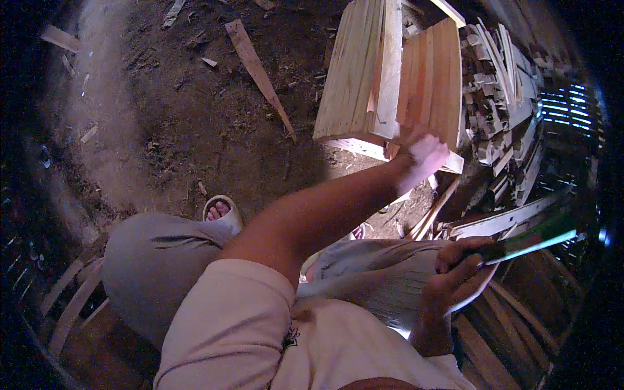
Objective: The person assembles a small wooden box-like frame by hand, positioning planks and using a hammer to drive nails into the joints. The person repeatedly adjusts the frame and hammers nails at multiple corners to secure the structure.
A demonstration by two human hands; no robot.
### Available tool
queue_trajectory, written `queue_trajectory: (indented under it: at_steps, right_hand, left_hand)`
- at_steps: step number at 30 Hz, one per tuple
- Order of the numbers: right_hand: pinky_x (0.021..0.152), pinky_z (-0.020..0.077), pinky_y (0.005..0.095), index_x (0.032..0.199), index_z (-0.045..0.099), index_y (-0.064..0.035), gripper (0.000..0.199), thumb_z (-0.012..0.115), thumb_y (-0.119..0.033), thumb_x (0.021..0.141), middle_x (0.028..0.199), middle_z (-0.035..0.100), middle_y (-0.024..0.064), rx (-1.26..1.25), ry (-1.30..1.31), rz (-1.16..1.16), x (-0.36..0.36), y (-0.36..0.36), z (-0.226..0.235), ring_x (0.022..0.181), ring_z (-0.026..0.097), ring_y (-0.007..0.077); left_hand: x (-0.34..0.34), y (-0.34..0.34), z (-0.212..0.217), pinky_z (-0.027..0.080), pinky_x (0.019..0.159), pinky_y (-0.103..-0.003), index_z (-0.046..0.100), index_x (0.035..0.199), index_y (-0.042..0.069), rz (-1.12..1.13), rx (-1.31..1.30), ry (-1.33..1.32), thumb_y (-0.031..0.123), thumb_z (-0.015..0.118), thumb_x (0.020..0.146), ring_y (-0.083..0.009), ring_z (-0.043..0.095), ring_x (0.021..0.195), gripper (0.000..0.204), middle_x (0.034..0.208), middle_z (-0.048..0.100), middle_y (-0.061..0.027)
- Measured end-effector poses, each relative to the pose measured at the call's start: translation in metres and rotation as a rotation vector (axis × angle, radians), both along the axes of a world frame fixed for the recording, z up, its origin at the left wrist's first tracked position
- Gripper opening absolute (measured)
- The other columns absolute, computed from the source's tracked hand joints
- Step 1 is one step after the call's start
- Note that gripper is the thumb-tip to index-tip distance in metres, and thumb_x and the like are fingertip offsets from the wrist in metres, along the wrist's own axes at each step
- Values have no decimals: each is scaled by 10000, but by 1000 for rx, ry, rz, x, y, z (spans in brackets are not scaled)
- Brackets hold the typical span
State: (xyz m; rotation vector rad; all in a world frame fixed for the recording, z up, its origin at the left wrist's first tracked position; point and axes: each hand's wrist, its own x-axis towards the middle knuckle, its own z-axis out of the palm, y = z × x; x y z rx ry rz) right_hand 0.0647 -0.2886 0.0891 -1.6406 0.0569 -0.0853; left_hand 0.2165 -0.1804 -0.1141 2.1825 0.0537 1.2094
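Pale wood: slatted crate (351, 71) on dirt floor (182, 110); two walls look assembled, the gap between them uncovered. Your left hand (426, 155): at its near edge, grip too blurred to tell. Your right hand (463, 276): gripping a green-and-black tool (536, 231).

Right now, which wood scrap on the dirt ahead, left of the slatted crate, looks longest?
The tapering strip, wide at its far end and narrowing to a point near the crate; the other scraps there look much shorter.

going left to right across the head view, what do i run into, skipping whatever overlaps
short board → long tapered plank → slatted wooden frame → long flat tool
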Motion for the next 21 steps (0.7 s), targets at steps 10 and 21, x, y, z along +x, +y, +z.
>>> queue_trajectory:
  at_steps: [10, 21]
  right_hand:
    - [467, 339, 245, 1112, 572, -43, 200, 503, -228, 1082, 669, 485, 4, -472, -363, 198, 7, 8, 5, 548, 469, 83]
    - [556, 498, 408, 1156, 539, -5, 255, 495, -236, 1058, 787, 655, 149, -812, -309, 456, 38, -67, -21, 616, 601, 305]
  left_hand:
    - [17, 1, -12, 507, 569, -418, 616, 725, 112, -21, 74, 257, 110, 674, 781, -270, 638, 621, 81, 713, 613, -94]
    - [-12, 18, 32, 414, 466, -471, 553, 664, 99, 59, -208, -289, 69, 692, 819, -258, 580, 529, 210, 669, 589, -94]
